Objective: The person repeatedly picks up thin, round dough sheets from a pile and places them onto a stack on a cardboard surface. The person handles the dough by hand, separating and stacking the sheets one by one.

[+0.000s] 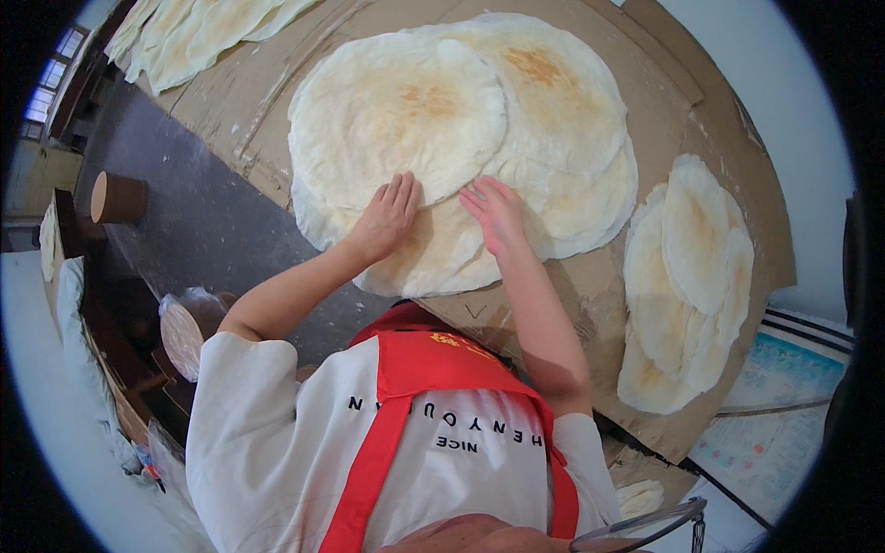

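Note:
Several large, thin flatbreads point(394, 117) lie overlapping before me on a cardboard-covered surface, pale with browned patches. Flat on the near part of the uppermost left flatbread rests my left hand point(389, 218), palm down, its fingers extended and holding nothing. My right hand point(496, 211) is at that flatbread's near right edge, its fingers loosely spread and its palm turned inward. Nothing shows gripped in it, and whether its fingertips press on the bread is hard to tell. Another browned flatbread point(560, 90) lies partly beneath at the right.
Folded flatbreads point(684, 283) are stacked at the right of the cardboard point(581, 297), and more flatbreads point(207, 34) lie at the far left. Left of the cardboard edge is dark floor point(207, 200) with a brown round stool point(119, 198). A plastic-wrapped round object point(185, 332) stands nearer me.

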A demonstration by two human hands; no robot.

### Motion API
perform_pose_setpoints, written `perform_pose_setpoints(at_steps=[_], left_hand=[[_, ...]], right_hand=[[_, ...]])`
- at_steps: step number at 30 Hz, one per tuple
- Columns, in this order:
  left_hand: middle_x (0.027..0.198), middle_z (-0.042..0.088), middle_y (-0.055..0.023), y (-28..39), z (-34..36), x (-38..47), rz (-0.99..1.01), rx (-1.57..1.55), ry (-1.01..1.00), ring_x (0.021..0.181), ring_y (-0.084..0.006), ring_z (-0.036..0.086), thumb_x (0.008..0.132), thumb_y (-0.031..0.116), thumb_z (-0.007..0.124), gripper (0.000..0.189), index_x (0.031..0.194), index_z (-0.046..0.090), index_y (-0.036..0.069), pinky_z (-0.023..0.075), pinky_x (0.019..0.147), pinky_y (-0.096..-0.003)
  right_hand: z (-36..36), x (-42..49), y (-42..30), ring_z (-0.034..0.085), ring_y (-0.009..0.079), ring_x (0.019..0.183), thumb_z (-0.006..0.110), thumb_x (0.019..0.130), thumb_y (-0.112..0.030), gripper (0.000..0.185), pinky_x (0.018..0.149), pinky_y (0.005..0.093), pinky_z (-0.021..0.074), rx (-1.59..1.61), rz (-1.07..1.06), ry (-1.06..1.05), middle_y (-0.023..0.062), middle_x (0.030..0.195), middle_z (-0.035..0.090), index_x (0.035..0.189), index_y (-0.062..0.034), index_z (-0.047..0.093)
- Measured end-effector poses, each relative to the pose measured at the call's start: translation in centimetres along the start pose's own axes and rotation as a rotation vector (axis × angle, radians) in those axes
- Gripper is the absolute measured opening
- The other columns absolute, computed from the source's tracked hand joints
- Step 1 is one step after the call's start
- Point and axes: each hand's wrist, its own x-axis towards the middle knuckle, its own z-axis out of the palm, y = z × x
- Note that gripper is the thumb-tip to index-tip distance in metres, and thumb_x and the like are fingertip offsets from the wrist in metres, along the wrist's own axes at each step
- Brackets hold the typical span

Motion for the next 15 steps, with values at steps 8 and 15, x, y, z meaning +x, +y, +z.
perform_pose_setpoints(at_steps=[8,15], left_hand=[[0.121,0.041,-0.0178,-0.5,0.4,0.0,0.038,-0.122,0.243,0.105,-0.0276,0.043,0.068,0.013,0.051,0.049,0.113,0.042,-0.007,0.0368,0.086,-0.0343],[0.115,0.045,-0.0163,-0.6,1.0,0.3,0.053,-0.011,0.263,0.099,-0.0244,0.046,0.067,0.011,0.05,0.045,0.109,0.046,-0.005,0.0387,0.082,-0.0332]], right_hand=[[-0.6,-0.2,0.0,0.05,0.031,0.099,0.052,0.081,-0.006,0.041,0.088,0.0369,0.0427,0.117,-0.02,-0.018,0.0194,0.108,0.044,0.113,0.0085,0.031],[-0.9,-0.1,-0.4,0.052,0.0255,0.096,0.051,0.081,-0.006,0.034,0.084,0.033,0.0448,0.136,0.005,-0.077,0.0167,0.101,0.05,0.11,0.0061,0.037]])
